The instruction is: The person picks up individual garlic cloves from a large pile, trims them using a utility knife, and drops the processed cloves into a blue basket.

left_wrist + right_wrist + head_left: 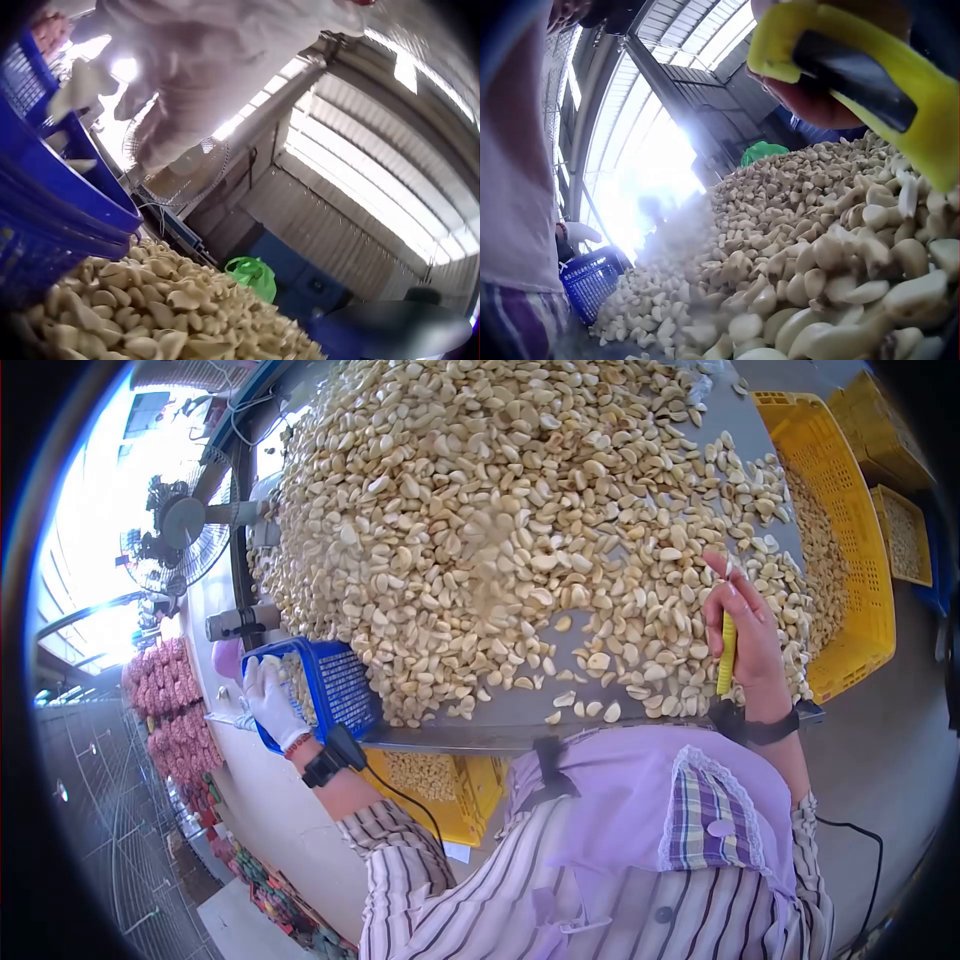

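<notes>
My left hand (268,698), in a white glove, is over a blue plastic basket (345,685) at the left end of the table. In the left wrist view its fingers point down, loosely extended, and a few pale garlic cloves (79,90) show in the air between them and the basket. My bare right hand (748,628) grips a yellow utility knife (727,655) over the right side of a large heap of peeled garlic cloves (480,510). Its ribbed handle lies against the palm; a black inset shows in the right wrist view.
A yellow crate (865,580) with cloves stands beyond the table's right end, and another yellow crate (480,800) sits under the front edge. A fan (180,525) stands at the left. Reddish net sacks (170,690) are stacked along the floor.
</notes>
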The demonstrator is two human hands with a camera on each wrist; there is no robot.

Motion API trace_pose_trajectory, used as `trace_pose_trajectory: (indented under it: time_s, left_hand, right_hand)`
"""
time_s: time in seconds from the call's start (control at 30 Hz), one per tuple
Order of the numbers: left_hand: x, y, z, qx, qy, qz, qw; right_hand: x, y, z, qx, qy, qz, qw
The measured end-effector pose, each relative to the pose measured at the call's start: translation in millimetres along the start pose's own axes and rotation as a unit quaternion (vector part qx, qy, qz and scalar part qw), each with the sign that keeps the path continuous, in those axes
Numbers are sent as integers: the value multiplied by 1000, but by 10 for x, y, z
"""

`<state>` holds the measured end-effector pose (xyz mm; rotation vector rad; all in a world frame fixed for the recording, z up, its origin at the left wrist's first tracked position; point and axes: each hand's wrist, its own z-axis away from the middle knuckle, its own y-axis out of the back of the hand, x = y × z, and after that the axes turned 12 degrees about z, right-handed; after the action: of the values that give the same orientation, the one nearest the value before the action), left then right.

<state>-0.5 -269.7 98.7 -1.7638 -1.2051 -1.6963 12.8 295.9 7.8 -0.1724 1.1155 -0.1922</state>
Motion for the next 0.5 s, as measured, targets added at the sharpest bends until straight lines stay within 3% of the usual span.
trace_pose_trajectory:
  time_s: [0.03, 0.07, 0.1, 0.13, 0.17, 0.23, 0.27, 0.33, 0.37, 0.4, 0.47, 0.5]
  left_hand:
    - [-222, 199, -199, -50, -78, -179, 979]
    - [-344, 293, -297, -100, -152, -350, 919]
    - [-219, 162, -178, -100, -152, -348, 920]
    - [48, -136, 117, -85, -317, -427, 843]
    - [234, -426, 418, -65, -468, -488, 733]
    - [310, -936, 901, -151, -392, -282, 863]
    - [228, -1154, 1087, -228, -330, -183, 898]
    - [242, -1661, 1590, -364, -304, -151, 868]
    - [143, -1935, 1749, -397, -380, -150, 822]
    - [72, -2136, 1898, -456, -332, -179, 806]
    - [-298, -2460, 2071, -495, -384, -320, 711]
    - [-286, -2486, 2099, -491, -389, -317, 712]
  right_hand:
    - [-9, -16, -20, 14, -9, -16, 1000]
    - [-15, -33, -33, 19, -10, -16, 1000]
    - [-24, -52, -44, 20, -9, -15, 1000]
    - [-31, -77, -50, 21, -13, -14, 1000]
    - [-37, -101, -50, 22, -17, -13, 1000]
    - [-27, -143, -55, 21, -13, 4, 1000]
    - [-17, -164, -51, 22, -11, 17, 1000]
    - [-20, -219, -25, 20, -16, 33, 999]
    - [-24, -240, -13, 18, -23, 45, 999]
    - [-19, -256, 6, 19, -17, 47, 999]
    - [-11, -284, 79, 10, -27, 74, 997]
    - [-25, -295, 126, 10, -21, 75, 997]
